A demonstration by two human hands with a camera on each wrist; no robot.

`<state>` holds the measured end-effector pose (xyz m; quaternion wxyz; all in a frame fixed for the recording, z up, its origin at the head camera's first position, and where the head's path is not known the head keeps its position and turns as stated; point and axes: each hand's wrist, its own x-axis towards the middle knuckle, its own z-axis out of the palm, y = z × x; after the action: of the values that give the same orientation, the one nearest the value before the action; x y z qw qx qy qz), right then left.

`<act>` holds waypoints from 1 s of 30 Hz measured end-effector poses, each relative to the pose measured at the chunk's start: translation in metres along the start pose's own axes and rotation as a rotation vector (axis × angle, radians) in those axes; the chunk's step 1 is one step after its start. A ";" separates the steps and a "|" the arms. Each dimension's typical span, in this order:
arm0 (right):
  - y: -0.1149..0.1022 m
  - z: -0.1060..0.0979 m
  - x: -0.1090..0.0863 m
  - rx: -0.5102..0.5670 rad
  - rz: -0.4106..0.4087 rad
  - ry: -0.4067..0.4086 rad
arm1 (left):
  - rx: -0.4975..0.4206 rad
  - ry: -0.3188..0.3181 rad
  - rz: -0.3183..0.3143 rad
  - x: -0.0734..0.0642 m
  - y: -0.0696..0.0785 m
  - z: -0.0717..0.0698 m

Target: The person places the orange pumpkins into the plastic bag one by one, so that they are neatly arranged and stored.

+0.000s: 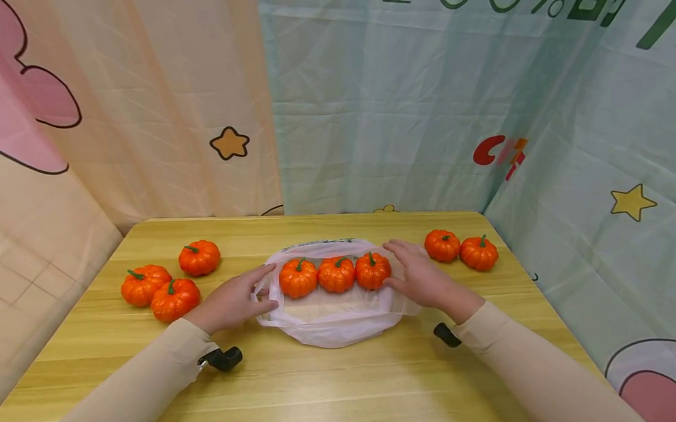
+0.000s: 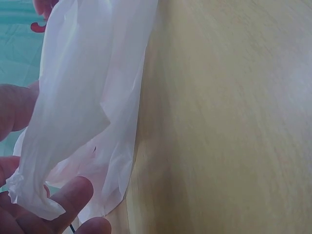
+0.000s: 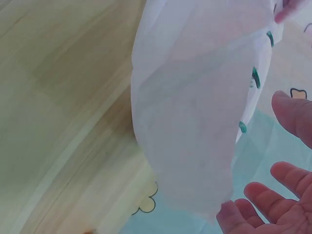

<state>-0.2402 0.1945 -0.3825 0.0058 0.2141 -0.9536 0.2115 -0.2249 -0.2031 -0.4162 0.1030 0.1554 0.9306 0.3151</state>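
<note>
A white plastic bag lies on the table with its mouth spread wide. Inside its opening, three small orange pumpkins with green stems sit in a row. At the bag's left end is my left hand, thumb and fingers spread around the rim; in the left wrist view a loose fold of the bag hangs over its fingers. My right hand is at the right end, fingers extended, thumb beside the rightmost pumpkin. The right wrist view shows its fingers spread near the bag's edge.
Three more pumpkins are grouped on the table's left, beside the left forearm. Two others stand at the back right. Printed curtains enclose the wooden table at the back and sides.
</note>
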 end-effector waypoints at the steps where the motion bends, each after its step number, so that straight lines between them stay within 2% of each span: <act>1: 0.001 -0.001 -0.001 -0.001 0.002 0.008 | -0.001 -0.001 0.000 0.000 0.000 0.000; 9: 0.018 -0.013 -0.006 0.012 0.028 0.081 | 0.055 0.018 0.024 0.002 -0.002 0.001; 14: 0.034 -0.026 -0.007 0.065 0.103 0.085 | 0.041 0.016 0.029 0.001 -0.003 0.002; 19: 0.058 -0.040 -0.009 0.134 0.171 0.093 | 0.042 0.021 0.034 0.001 -0.004 0.002; 27: 0.105 -0.056 -0.013 0.171 0.274 0.126 | 0.052 0.030 0.038 0.000 -0.003 0.002; 30: 0.123 -0.060 -0.017 0.203 0.288 0.139 | 0.058 0.031 0.038 0.000 -0.002 0.001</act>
<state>-0.2796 0.3265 -0.3785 0.0197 0.0597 -0.9455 0.3196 -0.2244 -0.2037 -0.4182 0.0781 0.1708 0.9377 0.2925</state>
